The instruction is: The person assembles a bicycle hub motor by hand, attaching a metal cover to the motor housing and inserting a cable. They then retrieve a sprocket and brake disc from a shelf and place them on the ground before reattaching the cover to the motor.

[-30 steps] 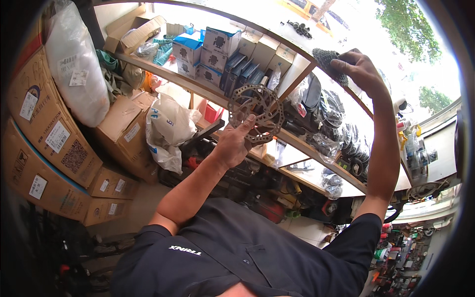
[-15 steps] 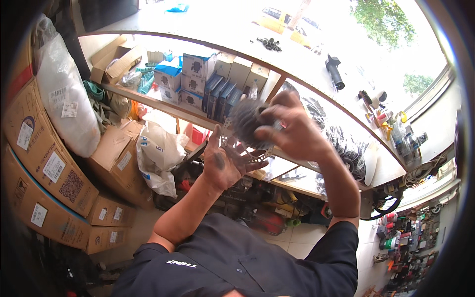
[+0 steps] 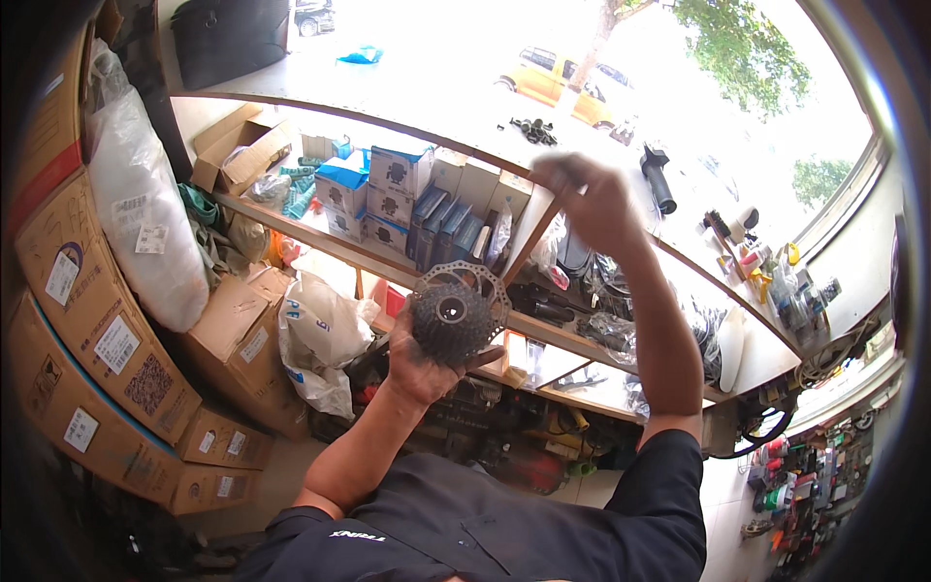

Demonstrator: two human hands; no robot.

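A dark bicycle cassette (image 3: 448, 325) rests in my left hand (image 3: 419, 367), its round centre hole facing up. A perforated brake rotor (image 3: 493, 291) shows behind the cassette's far and right edges. My left palm is under them, with the fingers partly hidden. My right hand (image 3: 603, 209) is raised by the front edge of the white counter, apart from the cassette. Motion blur smears its fingers, so whether they hold anything cannot be made out. Small black parts (image 3: 533, 130) lie on the counter beyond that hand.
Blue-and-white boxes (image 3: 393, 184) fill the shelf under the counter (image 3: 436, 102). Cardboard cartons (image 3: 107, 330) and a plastic-wrapped bundle (image 3: 145, 213) stand at left. A black handheld tool (image 3: 658, 179) and a brush (image 3: 718, 228) are on the counter's right. Bagged parts (image 3: 611, 335) crowd the right shelf.
My right hand has left the cassette and moved up toward the counter edge. The cassette and rotor now sit lower in my left hand, with the cassette's hole turned toward view.
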